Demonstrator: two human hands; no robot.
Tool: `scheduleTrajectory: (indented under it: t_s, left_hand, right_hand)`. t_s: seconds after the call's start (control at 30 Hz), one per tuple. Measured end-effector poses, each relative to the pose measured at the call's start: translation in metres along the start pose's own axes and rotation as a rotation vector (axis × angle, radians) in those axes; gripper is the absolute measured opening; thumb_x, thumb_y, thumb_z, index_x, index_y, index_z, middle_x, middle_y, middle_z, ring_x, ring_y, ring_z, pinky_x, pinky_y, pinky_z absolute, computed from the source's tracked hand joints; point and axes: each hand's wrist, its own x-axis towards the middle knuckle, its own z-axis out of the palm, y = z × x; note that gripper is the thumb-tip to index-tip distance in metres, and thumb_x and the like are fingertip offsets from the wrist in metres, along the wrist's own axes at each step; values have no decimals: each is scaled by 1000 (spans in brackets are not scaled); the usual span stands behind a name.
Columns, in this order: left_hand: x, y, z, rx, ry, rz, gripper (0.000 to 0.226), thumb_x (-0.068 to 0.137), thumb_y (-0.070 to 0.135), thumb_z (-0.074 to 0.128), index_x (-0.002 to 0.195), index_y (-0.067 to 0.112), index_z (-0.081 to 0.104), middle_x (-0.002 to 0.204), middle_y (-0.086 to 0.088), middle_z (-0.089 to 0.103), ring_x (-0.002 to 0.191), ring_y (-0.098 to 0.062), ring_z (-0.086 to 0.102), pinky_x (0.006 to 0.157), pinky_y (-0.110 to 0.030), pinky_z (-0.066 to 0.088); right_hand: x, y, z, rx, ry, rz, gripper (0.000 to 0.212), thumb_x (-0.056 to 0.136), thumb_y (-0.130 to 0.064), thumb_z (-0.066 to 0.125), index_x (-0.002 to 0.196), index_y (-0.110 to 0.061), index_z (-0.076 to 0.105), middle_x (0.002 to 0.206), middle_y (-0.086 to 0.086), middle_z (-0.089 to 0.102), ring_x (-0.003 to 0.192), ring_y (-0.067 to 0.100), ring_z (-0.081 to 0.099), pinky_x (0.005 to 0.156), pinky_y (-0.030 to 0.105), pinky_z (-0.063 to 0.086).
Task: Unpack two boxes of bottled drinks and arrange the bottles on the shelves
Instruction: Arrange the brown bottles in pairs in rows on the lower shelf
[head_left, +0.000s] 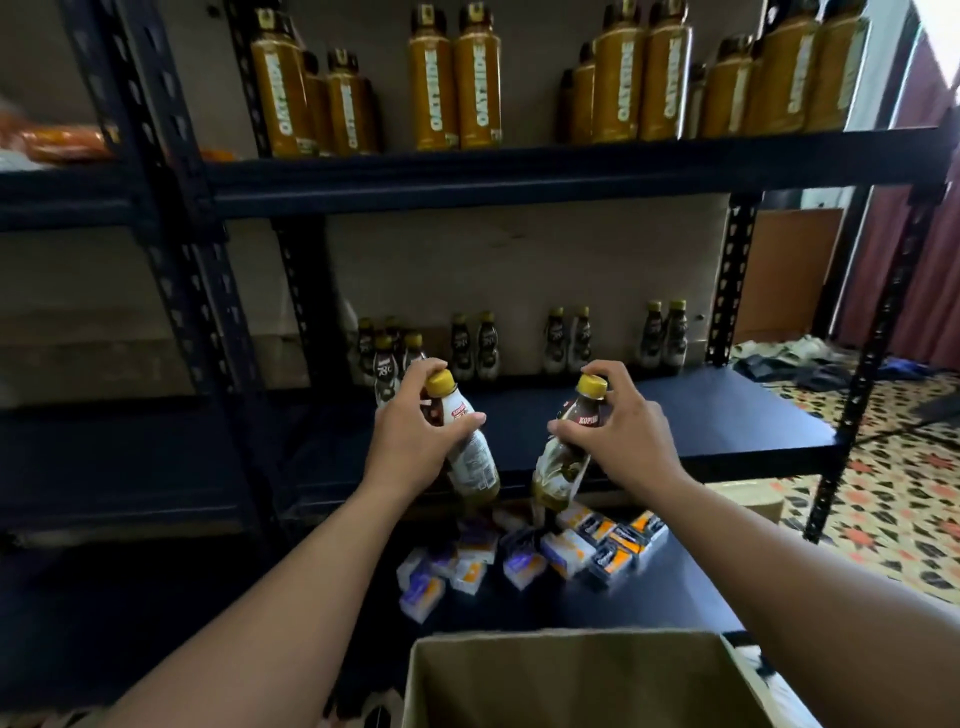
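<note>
We stand before a dark metal rack in a dim room, both arms stretched toward its middle shelf (701, 415), a bare dark board at the centre of the frame. Our left grip (415, 436) is clenched round a yellow-capped bottle (475, 462), and our right grip (618, 431) is clenched round a second bottle (558, 473). Both are held tilted in the air in front of the shelf's front edge, with their bases leaning toward each other. Small matching bottles (488, 345) stand in pairs along the back of that shelf. On the upper shelf (519, 166), tall amber bottles (431, 88) stand in groups across the top of the frame. Below our hands, small cartons (571, 551) lie scattered on the lowest shelf. An open cardboard box (571, 675) sits at the bottom centre. At right we see a patterned floor (893, 499), a heap of cloth (795, 358) and a reddish curtain (930, 260).
</note>
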Motion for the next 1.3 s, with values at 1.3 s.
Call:
scheduleTrajectory:
  t_s: [1.3]
  left_hand:
    - [107,-160,108,-185,-130,-197,67,80,37,85,138,37,52,121,20,67,105,10,63,97,-23,52]
  right_hand:
    - [122,112,153,281,-42,212,78,75,-62,81,142,-45,45,100,-16,72,95,2,68,87,30,55]
